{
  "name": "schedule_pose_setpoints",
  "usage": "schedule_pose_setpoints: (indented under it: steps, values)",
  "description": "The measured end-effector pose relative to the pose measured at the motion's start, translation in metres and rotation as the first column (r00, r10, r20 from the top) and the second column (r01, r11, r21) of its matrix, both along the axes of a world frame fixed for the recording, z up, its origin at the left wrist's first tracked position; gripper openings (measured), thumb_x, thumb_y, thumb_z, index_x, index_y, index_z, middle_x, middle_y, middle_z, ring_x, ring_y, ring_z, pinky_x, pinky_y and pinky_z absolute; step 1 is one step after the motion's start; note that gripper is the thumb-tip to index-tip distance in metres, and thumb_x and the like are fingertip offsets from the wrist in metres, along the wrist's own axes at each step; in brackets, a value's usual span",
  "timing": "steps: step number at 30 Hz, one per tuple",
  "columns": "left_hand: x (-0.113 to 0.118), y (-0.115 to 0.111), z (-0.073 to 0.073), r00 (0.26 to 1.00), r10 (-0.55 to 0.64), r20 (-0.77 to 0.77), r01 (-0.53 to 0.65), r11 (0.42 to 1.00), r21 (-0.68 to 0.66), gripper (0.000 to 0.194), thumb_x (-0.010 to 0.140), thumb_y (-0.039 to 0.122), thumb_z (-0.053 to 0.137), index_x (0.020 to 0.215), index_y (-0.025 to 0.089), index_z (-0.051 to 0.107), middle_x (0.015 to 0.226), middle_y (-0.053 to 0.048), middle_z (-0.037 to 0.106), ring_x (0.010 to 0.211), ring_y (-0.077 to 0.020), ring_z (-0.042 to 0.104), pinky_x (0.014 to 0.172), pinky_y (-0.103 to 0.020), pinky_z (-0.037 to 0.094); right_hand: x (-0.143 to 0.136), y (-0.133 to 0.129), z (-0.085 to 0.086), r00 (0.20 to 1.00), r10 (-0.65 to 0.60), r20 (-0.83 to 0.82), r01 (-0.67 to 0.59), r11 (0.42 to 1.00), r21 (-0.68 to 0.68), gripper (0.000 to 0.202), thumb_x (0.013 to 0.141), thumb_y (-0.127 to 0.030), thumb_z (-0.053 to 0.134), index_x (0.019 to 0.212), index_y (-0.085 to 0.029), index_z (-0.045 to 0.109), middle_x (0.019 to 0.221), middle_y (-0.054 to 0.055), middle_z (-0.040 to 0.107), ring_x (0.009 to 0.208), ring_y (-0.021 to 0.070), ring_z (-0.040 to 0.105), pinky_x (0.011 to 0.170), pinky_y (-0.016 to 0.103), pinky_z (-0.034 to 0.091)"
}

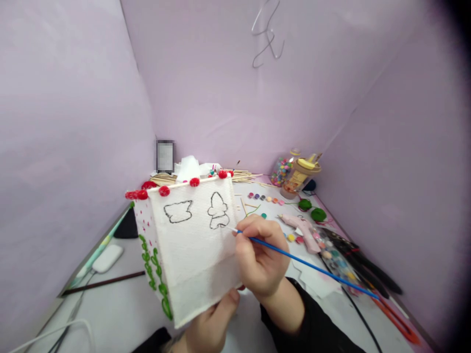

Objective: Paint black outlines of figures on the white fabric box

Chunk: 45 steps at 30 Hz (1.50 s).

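Closely pinched around the brush just behind its tip with the right grip. Pointing left from there, with the shaft slanting down to the right. Near the tip, at the right-hand outline on the box; cannot tell if touching. Holding the box's bottom edge below with the left grip, with thumb in front, other fingers hidden.

A glue gun lies on the tabletop near green yarn — beyond, a jar stands beside a cup; wire on the wall.
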State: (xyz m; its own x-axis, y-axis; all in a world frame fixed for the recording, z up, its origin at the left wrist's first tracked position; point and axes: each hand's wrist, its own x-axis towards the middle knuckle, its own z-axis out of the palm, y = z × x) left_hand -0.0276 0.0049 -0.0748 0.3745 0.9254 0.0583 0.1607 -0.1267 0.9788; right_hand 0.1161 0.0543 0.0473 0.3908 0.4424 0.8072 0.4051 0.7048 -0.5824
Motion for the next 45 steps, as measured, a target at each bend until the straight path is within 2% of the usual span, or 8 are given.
schedule_pose_setpoints:
  steps: [4, 12, 17, 20, 24, 29, 37, 45]
  values:
    - [-0.002, 0.0, -0.002, 0.998, -0.061, -0.001, 0.061, 0.997, -0.044, 0.051, 0.106, 0.065, 0.053, 0.116, 0.029, 0.088, 0.13, -0.007, 0.085, 0.143, -0.0271, 0.066, 0.133, -0.038, 0.026, 0.0, 0.0, 0.0, 1.0, -0.005, -0.002, 0.005, 1.0, 0.002, 0.021, 0.083, -0.005, 0.055, 0.084, -0.026, 0.052, 0.071, -0.004, 0.058, 0.059, 0.0128, 0.056, 0.056, 0.026, 0.048]
    - [-0.004, -0.002, -0.008, 0.999, -0.031, 0.019, 0.032, 0.998, -0.053, 0.047, 0.106, 0.063, 0.056, 0.113, 0.03, 0.089, 0.133, -0.006, 0.084, 0.144, -0.029, 0.065, 0.134, -0.041, 0.026, 0.0, 0.001, 0.0, 1.0, -0.005, -0.02, 0.005, 1.0, 0.013, 0.021, 0.083, -0.004, 0.055, 0.083, -0.025, 0.053, 0.07, -0.004, 0.056, 0.058, 0.0124, 0.054, 0.055, 0.026, 0.046]
    - [-0.003, -0.001, -0.014, 0.998, -0.048, 0.048, 0.053, 0.993, -0.101, 0.047, 0.105, 0.063, 0.057, 0.123, 0.031, 0.086, 0.141, -0.005, 0.08, 0.15, -0.0303, 0.058, 0.133, -0.043, 0.027, 0.001, 0.0, 0.0, 0.994, 0.046, -0.104, -0.038, 0.996, 0.077, 0.02, 0.084, -0.005, 0.055, 0.084, -0.025, 0.055, 0.068, -0.004, 0.057, 0.055, 0.0127, 0.054, 0.053, 0.027, 0.046]
    - [-0.004, -0.002, -0.02, 0.996, 0.021, 0.09, -0.011, 0.994, -0.109, 0.047, 0.103, 0.062, 0.062, 0.132, 0.03, 0.082, 0.152, -0.005, 0.072, 0.155, -0.031, 0.051, 0.133, -0.046, 0.019, 0.005, 0.0, 0.001, 0.99, 0.064, -0.125, -0.05, 0.993, 0.111, 0.022, 0.084, -0.005, 0.056, 0.091, -0.025, 0.06, 0.069, -0.003, 0.061, 0.056, 0.0143, 0.06, 0.053, 0.029, 0.05]
    - [-0.005, -0.001, -0.022, 0.994, 0.035, 0.1, -0.021, 0.99, -0.136, 0.049, 0.102, 0.06, 0.064, 0.138, 0.029, 0.078, 0.161, -0.005, 0.063, 0.161, -0.031, 0.04, 0.134, -0.048, 0.008, 0.008, -0.002, 0.002, 0.998, 0.055, -0.043, -0.053, 0.998, 0.046, 0.025, 0.087, -0.003, 0.057, 0.097, -0.024, 0.066, 0.077, 0.001, 0.071, 0.067, 0.0164, 0.068, 0.06, 0.031, 0.057]
    - [-0.003, 0.0, -0.017, 0.993, -0.002, 0.115, 0.018, 0.991, -0.133, 0.048, 0.103, 0.062, 0.061, 0.131, 0.028, 0.082, 0.149, -0.007, 0.074, 0.161, -0.0289, 0.041, 0.134, -0.046, 0.007, 0.005, -0.004, 0.003, 0.999, 0.034, 0.028, -0.036, 0.997, 0.063, 0.026, 0.084, 0.0, 0.059, 0.093, -0.024, 0.062, 0.072, -0.003, 0.064, 0.062, 0.0135, 0.062, 0.057, 0.028, 0.053]
    - [-0.002, -0.002, -0.009, 0.998, 0.028, 0.052, -0.019, 0.987, -0.157, 0.052, 0.101, 0.069, 0.06, 0.116, 0.028, 0.088, 0.131, -0.008, 0.084, 0.138, -0.0313, 0.071, 0.134, -0.046, 0.025, -0.002, -0.005, 0.004, 0.991, -0.048, 0.126, 0.038, 0.996, 0.077, 0.027, 0.081, 0.001, 0.059, 0.089, -0.025, 0.056, 0.068, -0.005, 0.06, 0.054, 0.0122, 0.057, 0.053, 0.027, 0.051]
    - [-0.002, -0.003, -0.007, 0.999, 0.027, 0.047, -0.021, 0.993, -0.117, 0.053, 0.102, 0.068, 0.058, 0.119, 0.027, 0.086, 0.128, -0.008, 0.086, 0.155, -0.0301, 0.052, 0.137, -0.048, 0.012, -0.002, -0.005, 0.002, 0.985, -0.069, 0.16, 0.061, 0.997, 0.055, 0.025, 0.083, 0.0, 0.059, 0.089, -0.025, 0.056, 0.07, -0.004, 0.061, 0.056, 0.0116, 0.057, 0.054, 0.026, 0.05]
